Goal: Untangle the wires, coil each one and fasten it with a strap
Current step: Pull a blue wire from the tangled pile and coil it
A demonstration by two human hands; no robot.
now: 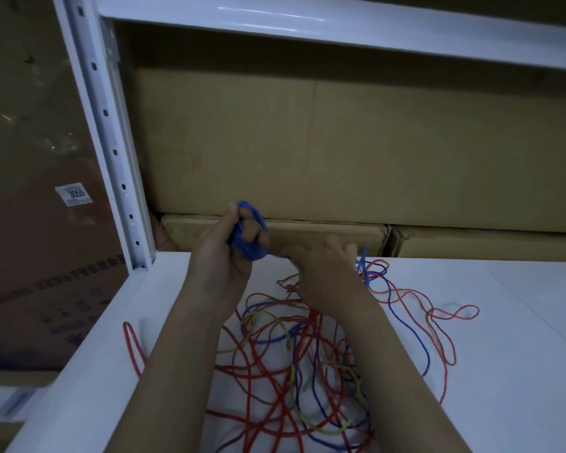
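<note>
so, i'm looking at the white shelf (471, 322) with cardboard boxes (340, 142) at the far side. near me lies the tangle of red, blue and yellow wires (291, 371). my left hand (223, 246) grips a blue coil (247, 237), fingers curled round it; my right hand (324, 259) seems spread, though i cannot tell if it pinches the strand. risk: pulling blue taut could tighten knots in the tangle, or loosen the coil.

The place was a stockroom or warehouse: white steel racking with a perforated upright (111, 138), stacked cardboard cartons (340, 142) on the shelf, and a numbered stock label (74, 193) beside it.
</note>
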